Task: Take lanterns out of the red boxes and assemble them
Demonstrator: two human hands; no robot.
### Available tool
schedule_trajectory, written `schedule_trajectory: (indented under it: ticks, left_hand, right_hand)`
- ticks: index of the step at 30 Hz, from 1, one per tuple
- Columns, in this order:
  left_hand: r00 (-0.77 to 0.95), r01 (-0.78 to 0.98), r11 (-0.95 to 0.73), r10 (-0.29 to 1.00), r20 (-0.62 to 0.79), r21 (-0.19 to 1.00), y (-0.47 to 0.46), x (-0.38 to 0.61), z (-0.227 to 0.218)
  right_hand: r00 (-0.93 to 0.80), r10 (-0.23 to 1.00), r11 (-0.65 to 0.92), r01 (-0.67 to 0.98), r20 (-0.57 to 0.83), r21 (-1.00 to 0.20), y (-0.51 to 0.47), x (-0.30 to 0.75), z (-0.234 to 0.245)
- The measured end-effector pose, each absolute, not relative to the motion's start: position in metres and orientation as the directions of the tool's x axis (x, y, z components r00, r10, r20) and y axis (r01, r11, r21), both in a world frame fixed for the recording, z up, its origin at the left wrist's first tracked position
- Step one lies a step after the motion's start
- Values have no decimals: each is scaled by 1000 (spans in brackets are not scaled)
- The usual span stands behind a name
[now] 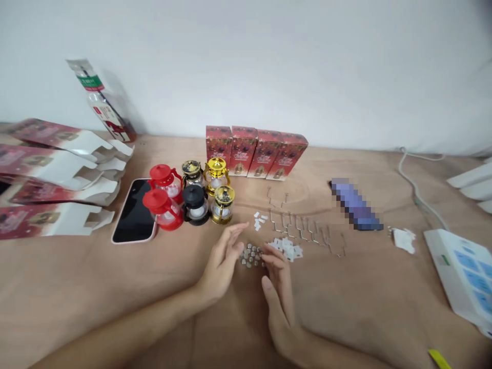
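Observation:
Several round silver button cells (250, 255) lie in a loose cluster on the wooden table. My left hand (223, 259) is at their left side, fingers stretched out, with nothing in it. On their right, my right hand (279, 287) curves with its fingers and thumb apart, fingertips beside the cells. Just past it is a pile of small white plastic pieces (287, 249), partly behind the fingers. Smaller white strips (259, 220) lie beyond the cells. Bent metal wires (300, 225) stretch in a row to the right. Small lanterns in red (163, 209), black (196, 205) and gold (222, 205) stand to the left.
Red printed boxes (243, 151) stand near the wall. Flattened boxes (49, 169) and a black-screened phone (132, 212) lie left. At the back stands a bottle (103, 105). To the right are a blurred-out phone (355, 205), a cable (417, 197) and a white box (461, 277).

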State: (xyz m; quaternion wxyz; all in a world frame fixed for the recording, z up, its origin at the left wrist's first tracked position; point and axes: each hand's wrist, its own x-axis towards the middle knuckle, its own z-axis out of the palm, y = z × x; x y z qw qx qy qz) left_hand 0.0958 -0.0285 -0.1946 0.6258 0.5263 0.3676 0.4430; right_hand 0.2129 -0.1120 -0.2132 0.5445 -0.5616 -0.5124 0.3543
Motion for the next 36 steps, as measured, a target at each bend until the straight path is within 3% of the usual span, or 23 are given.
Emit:
schedule_trajectory:
  ticks: [5, 12, 21, 26, 36]
  left_hand:
    - [229, -319, 89, 973, -15, 943, -27, 107, -203]
    - [75, -342, 78, 996, -56, 937, -29, 121, -201]
    - [57, -440, 57, 998, -36, 896, -25, 128, -203]
    - [60, -496, 56, 998, -30, 866, -24, 133, -206]
    - [-90, -577, 9, 993, -74, 817, -25, 151, -210]
  right_hand:
    - [264, 957, 95, 98, 118, -991, -100, 208, -208]
    - [241, 959, 120, 141, 152, -983, -92, 206, -205]
    - [322, 923, 180, 119, 209, -976, -72, 204, -208]
    - [402, 898, 176, 41, 178, -984, -60, 200, -211]
    - [449, 890, 184, -193, 80, -964, -45, 191, -225]
